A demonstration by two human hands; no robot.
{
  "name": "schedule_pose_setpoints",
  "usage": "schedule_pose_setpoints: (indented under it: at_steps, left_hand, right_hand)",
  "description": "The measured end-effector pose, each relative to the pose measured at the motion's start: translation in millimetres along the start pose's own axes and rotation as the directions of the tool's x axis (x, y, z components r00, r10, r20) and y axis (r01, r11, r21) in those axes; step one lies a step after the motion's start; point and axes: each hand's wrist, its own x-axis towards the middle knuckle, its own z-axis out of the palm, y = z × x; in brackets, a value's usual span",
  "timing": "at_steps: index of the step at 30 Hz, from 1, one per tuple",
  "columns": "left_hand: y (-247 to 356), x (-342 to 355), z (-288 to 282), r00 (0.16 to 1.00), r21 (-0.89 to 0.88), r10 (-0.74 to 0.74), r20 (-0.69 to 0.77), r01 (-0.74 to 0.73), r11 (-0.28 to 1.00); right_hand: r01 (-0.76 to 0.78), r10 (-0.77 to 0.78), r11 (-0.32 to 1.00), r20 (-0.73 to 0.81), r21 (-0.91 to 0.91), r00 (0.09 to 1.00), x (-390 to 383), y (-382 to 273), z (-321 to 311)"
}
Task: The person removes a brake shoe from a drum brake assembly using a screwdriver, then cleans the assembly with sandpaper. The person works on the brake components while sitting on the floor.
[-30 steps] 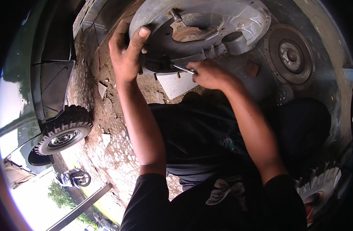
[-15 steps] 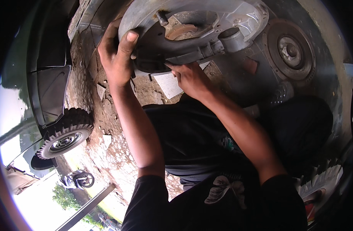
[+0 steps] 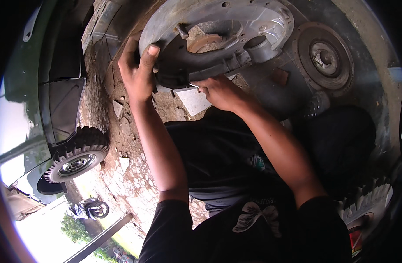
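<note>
A large grey metal bell housing (image 3: 163, 28) stands tilted in front of me, with a wide opening through its middle and a short round collar on its right side. My left hand (image 3: 137, 76) grips its left rim, the thumb lying on the near face and the fingers wrapped behind. At the lower edge of the housing, my right hand (image 3: 223, 93) is closed with a thin, light-coloured tool (image 3: 194, 85) between its fingers. The tool points left toward the dark underside of the housing; most of it is hidden by the hand, so its kind cannot be made out.
A round, rusty flywheel-like disc (image 3: 306, 57) lies at the right. Below the housing is a white tile piece (image 3: 192, 103) on dirt, with a brown fragment (image 3: 280, 76) nearby. A vehicle's tyre (image 3: 76, 162) is at the left, a motorcycle (image 3: 91, 208) farther off.
The view has shifted slightly, and the housing appears a little lower and farther left. A thin light tool now shows at my right fingertips. Both hands keep their places on the housing.
</note>
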Motion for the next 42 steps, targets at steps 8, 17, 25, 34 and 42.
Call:
schedule_pose_setpoints:
  at_steps: [8, 17, 25, 34, 42]
  left_hand:
    - [10, -7, 10, 1.000, -0.092, -0.009, -0.019, 0.007, 0.996]
    - [18, -6, 21, 0.997, -0.079, -0.013, -0.074, 0.007, 0.997]
    - [17, -5, 20, 0.998, -0.064, 0.018, -0.064, -0.022, 0.998]
    - [11, -7, 18, 0.997, 0.003, 0.005, -0.075, -0.005, 1.000]
    - [8, -4, 17, 0.983, 0.054, -0.086, -0.161, 0.096, 0.994]
  right_hand:
    - [-0.257, 0.265, 0.957, 0.046, -0.137, 0.963, 9, -12, -17]
    - [-0.111, 0.178, 0.923, 0.151, -0.368, 0.972, 15, -34, -16]
    - [-0.209, 0.283, 0.934, 0.240, -0.289, 0.929, 38, -26, -26]
    - [-0.275, 0.443, 0.863, 0.373, -0.424, 0.815, -38, 16, -60]
    - [-0.536, 0.551, 0.823, 0.032, -0.189, 0.834, -76, -35, -206]
